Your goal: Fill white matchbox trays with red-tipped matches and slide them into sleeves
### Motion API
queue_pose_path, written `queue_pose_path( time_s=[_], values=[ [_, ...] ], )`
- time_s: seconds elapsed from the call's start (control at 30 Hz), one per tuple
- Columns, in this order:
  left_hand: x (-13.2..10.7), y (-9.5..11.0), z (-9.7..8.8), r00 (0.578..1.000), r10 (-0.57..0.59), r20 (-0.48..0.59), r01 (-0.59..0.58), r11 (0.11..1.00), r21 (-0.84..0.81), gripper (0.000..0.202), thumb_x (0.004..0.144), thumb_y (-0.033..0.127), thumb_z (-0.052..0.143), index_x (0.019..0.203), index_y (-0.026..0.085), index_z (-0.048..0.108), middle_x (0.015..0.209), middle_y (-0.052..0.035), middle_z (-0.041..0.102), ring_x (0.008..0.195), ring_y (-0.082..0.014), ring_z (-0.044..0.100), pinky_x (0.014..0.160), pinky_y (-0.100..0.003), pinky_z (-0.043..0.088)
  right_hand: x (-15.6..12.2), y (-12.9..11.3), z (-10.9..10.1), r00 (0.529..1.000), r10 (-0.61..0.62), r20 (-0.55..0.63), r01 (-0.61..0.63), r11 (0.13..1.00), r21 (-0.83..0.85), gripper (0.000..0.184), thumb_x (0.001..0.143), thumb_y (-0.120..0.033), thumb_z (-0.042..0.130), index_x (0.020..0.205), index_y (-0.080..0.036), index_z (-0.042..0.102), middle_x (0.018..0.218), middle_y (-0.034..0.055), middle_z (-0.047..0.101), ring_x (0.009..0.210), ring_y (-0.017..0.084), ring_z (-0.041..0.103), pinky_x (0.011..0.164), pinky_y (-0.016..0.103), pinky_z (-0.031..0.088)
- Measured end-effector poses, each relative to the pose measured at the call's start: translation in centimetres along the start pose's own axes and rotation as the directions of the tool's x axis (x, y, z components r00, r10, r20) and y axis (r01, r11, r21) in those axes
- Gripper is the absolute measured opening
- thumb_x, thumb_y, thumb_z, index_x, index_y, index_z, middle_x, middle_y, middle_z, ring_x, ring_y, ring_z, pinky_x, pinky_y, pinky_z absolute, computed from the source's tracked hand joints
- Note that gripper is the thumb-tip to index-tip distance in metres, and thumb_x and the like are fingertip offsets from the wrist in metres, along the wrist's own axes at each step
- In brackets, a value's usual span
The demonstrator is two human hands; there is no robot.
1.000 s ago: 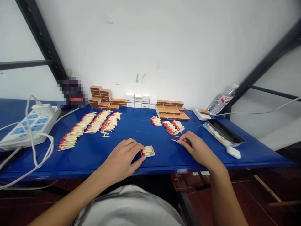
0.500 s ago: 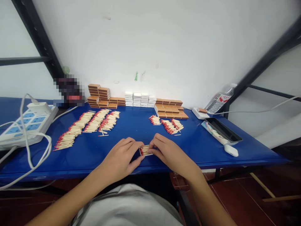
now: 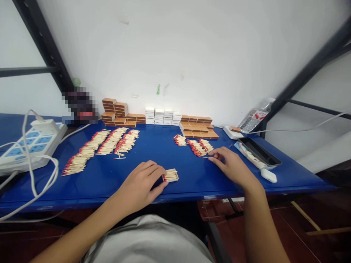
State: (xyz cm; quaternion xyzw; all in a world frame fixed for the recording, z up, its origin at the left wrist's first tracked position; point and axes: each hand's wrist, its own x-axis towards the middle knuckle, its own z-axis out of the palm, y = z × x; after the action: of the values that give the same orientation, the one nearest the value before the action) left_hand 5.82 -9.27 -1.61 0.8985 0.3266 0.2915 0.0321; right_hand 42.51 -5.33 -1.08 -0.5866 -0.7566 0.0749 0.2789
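Observation:
A small open matchbox tray (image 3: 171, 175) filled with red-tipped matches lies on the blue table (image 3: 104, 179) near its front edge. My left hand (image 3: 142, 182) rests beside it, fingers curled against the tray's left end, holding it in place. My right hand (image 3: 233, 166) is out to the right, fingertips pinched at a loose match (image 3: 207, 157) at the near edge of a small pile of matches (image 3: 199, 147).
Long rows of matches (image 3: 101, 146) cover the table's left half. Stacks of brown (image 3: 117, 113) and white matchboxes (image 3: 163, 117) line the wall. A power strip (image 3: 30, 146) with white cables sits far left; a black tray (image 3: 259, 151), white mouse (image 3: 268, 176) and water bottle (image 3: 253, 118) stand right.
My right hand left the matchbox tray, where it was half a second ago, and moved back right to the small pile. The left hand stayed on the tray.

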Motion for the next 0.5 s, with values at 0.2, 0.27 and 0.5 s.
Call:
queue_pose_path(
  time_s=[0.2,0.27,0.5],
  values=[
    [0.0,0.0,0.0,1.0,-0.02,-0.016,0.02,1.0,0.003,0.017,0.103,0.028,0.062,0.118,0.021,0.064,0.113,-0.0085,0.074,0.104,-0.025,0.068,0.099,-0.045,0.053,0.5,1.4,0.6,0.998,-0.022,0.056,0.02,1.0,0.022,0.025,0.101,-0.044,0.056,0.097,-0.023,0.069,0.091,0.0056,0.062,0.078,0.022,0.058,0.076,0.038,0.049],
    [-0.1,0.0,0.0,0.999,-0.026,-0.019,0.026,1.0,0.004,0.017,0.102,0.028,0.063,0.118,0.021,0.063,0.114,-0.0085,0.074,0.105,-0.0255,0.068,0.099,-0.045,0.053,0.8,0.7,0.7,0.997,-0.034,0.069,0.031,0.999,0.038,0.026,0.102,-0.043,0.055,0.092,-0.023,0.068,0.092,0.0063,0.064,0.078,0.022,0.057,0.076,0.037,0.048],
    [-0.3,-0.1,0.1,1.0,-0.017,-0.017,0.017,1.0,0.015,0.019,0.103,0.029,0.063,0.12,0.021,0.061,0.114,-0.0084,0.073,0.103,-0.0256,0.068,0.096,-0.044,0.054,1.4,0.3,1.0,0.995,-0.081,0.058,0.077,0.995,0.064,0.023,0.102,-0.041,0.055,0.102,-0.023,0.07,0.097,0.0071,0.065,0.081,0.023,0.059,0.08,0.039,0.049]
  ],
)
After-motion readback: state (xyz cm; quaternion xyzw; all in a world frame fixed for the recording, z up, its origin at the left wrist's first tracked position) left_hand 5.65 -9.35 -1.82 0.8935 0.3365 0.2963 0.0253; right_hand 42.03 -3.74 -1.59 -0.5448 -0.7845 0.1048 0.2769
